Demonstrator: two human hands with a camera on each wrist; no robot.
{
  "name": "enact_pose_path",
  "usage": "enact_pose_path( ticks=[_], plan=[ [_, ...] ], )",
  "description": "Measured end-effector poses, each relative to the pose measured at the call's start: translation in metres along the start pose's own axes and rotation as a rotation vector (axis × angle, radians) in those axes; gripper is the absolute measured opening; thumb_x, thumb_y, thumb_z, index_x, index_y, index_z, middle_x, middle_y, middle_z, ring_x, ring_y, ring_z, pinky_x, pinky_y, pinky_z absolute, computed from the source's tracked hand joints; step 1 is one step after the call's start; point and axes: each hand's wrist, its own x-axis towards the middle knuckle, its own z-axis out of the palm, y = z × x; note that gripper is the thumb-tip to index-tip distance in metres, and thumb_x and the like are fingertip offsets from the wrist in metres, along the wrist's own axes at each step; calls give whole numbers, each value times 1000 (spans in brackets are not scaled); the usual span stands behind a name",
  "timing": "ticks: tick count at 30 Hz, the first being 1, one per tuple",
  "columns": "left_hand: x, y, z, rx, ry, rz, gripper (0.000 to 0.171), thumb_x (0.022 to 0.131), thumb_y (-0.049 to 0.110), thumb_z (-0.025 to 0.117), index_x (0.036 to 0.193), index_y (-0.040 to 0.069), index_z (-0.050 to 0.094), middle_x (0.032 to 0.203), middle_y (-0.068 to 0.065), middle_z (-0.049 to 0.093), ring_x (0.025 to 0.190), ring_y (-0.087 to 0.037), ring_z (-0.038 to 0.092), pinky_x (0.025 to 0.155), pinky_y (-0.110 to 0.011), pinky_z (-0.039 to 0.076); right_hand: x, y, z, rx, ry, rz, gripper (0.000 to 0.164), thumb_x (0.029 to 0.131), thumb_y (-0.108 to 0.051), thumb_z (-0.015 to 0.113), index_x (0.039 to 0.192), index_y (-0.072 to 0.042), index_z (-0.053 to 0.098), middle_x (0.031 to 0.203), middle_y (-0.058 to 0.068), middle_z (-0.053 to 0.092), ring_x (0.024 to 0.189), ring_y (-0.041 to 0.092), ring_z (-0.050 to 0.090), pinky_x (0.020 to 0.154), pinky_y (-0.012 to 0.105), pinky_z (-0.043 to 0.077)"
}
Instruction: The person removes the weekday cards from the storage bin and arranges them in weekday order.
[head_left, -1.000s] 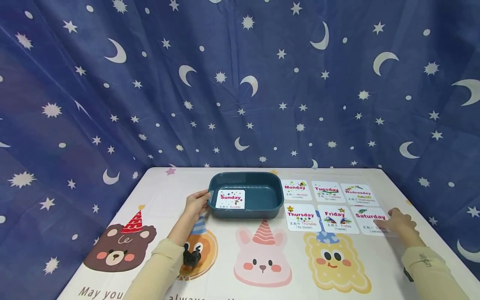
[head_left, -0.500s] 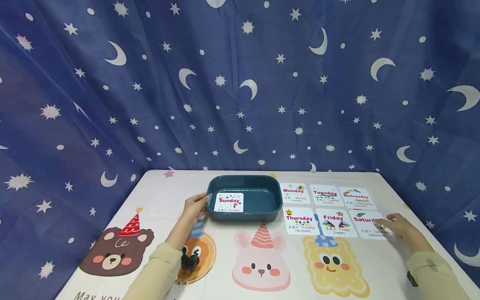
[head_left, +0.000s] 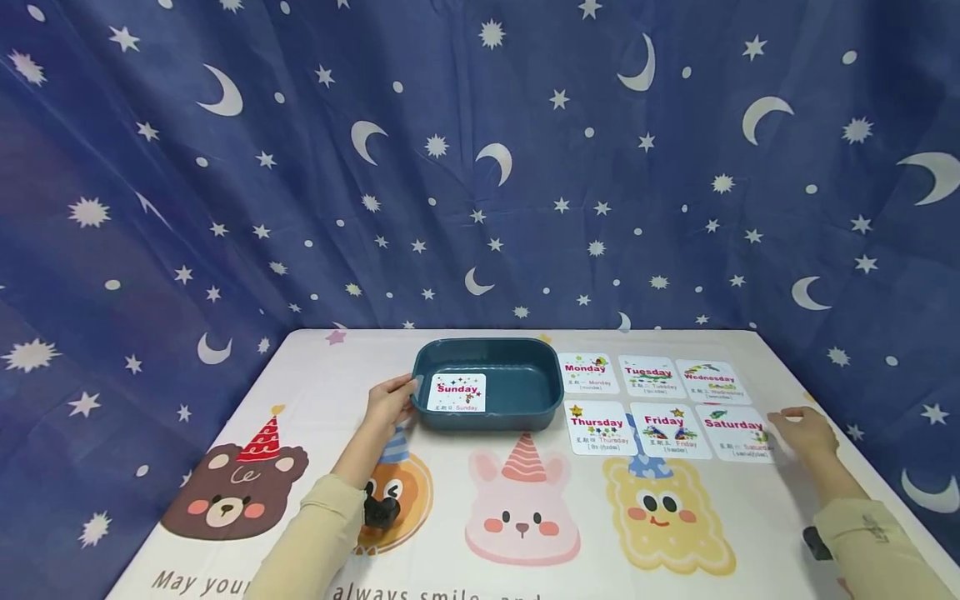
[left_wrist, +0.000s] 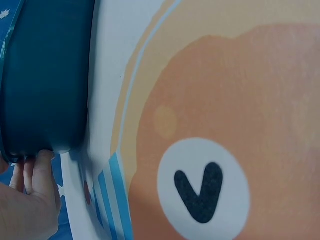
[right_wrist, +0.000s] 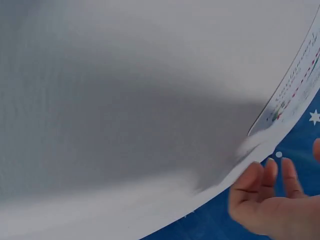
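Observation:
My left hand (head_left: 390, 405) grips the left end of a dark teal plastic bin (head_left: 517, 417). In the left wrist view its fingers (left_wrist: 44, 172) lie against the bin's end wall, with the thumb at the rim. A white card reading Sunday (head_left: 457, 393) lies inside the bin at the left. My right hand (head_left: 806, 433) is just beyond the right edge of the Saturday card (head_left: 735, 435), which lies flat on the table. In the right wrist view its loosely bent fingers (right_wrist: 250, 180) hold nothing and appear apart from the card (right_wrist: 295, 82).
Right of the bin lie the Monday (head_left: 587, 373), Tuesday (head_left: 651, 377), Wednesday (head_left: 712, 382), Thursday (head_left: 602, 428) and Friday (head_left: 670, 431) cards in two rows. A cartoon-printed cloth (head_left: 600, 517) covers the table. Behind hangs a blue curtain (head_left: 480, 242) with moons and stars.
My right hand has moved from over the right part of the Saturday card to beyond its right edge, uncovering the card. The left hand stays at the bin. The head view shifts slightly.

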Motion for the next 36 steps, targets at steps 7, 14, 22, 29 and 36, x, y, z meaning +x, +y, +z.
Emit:
enact_pose_path(
  ticks=[7, 14, 22, 29, 36],
  plan=[
    [0, 1, -1, -8, -10, 3, 41, 95, 12, 54, 133, -1, 49, 130, -21, 51, 88, -14, 57, 71, -20, 52, -7, -19, 4, -12, 56, -129, 45, 94, -21, 44, 120, 16, 42, 107, 41, 50, 92, 47, 51, 66, 39, 38],
    [2, 0, 0, -28, -14, -4, 41, 95, 12, 55, 133, -2, 50, 129, -20, 52, 83, -11, 58, 81, -26, 54, -6, -27, 15, 88, 27, -145, 46, 95, -23, 45, 124, 13, 44, 100, 34, 54, 71, 21, 56, 55, 24, 42],
    [-1, 0, 0, -28, -11, 4, 40, 95, 11, 54, 132, -3, 49, 129, -20, 52, 78, -8, 57, 81, -27, 55, 15, -25, 40, 306, -51, -221, 37, 96, -35, 50, 116, -5, 56, 85, 1, 60, 70, 8, 53, 55, 26, 47],
    [1, -2, -1, -19, -8, 1, 41, 95, 13, 53, 133, -2, 49, 132, -21, 50, 102, -21, 58, 92, -33, 52, -42, -90, 37, 312, -60, -293, 34, 95, -23, 52, 117, 3, 56, 88, 7, 62, 69, 3, 53, 58, 26, 49],
    [3, -2, 1, 0, -8, 9, 40, 96, 13, 52, 134, 1, 49, 133, -19, 51, 111, -27, 55, 99, -41, 47, -67, -131, 36, 308, -178, -387, 40, 98, -20, 47, 127, 8, 47, 99, 11, 62, 75, -2, 54, 67, 22, 50]
  ],
)
